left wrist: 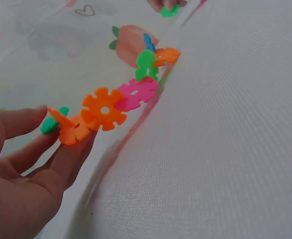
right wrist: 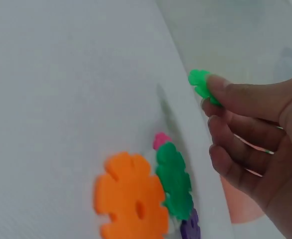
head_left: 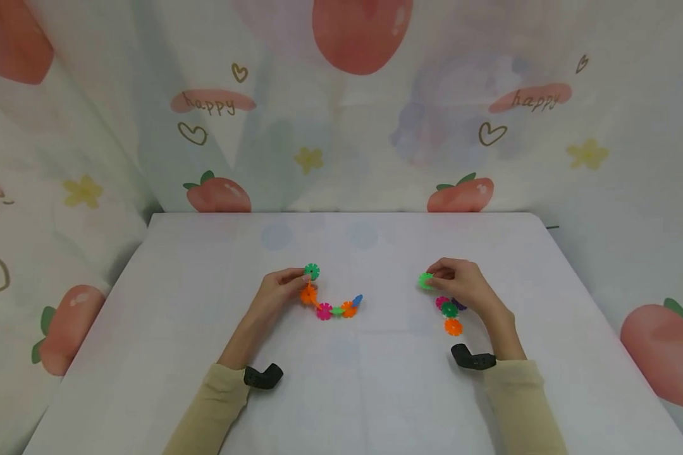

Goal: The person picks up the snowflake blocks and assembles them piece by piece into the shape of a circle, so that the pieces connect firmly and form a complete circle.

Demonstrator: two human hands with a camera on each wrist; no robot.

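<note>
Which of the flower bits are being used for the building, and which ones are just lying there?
Being used:
flower chain, in the left hand
light green piece, in the right hand

Just lying there, maybe spares:
loose orange piece
dark green piece
loose pink piece
purple piece

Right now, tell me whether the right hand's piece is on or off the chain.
Off. The right hand pinches the piece; the head view shows a gap between it and the chain in the left hand.
</note>
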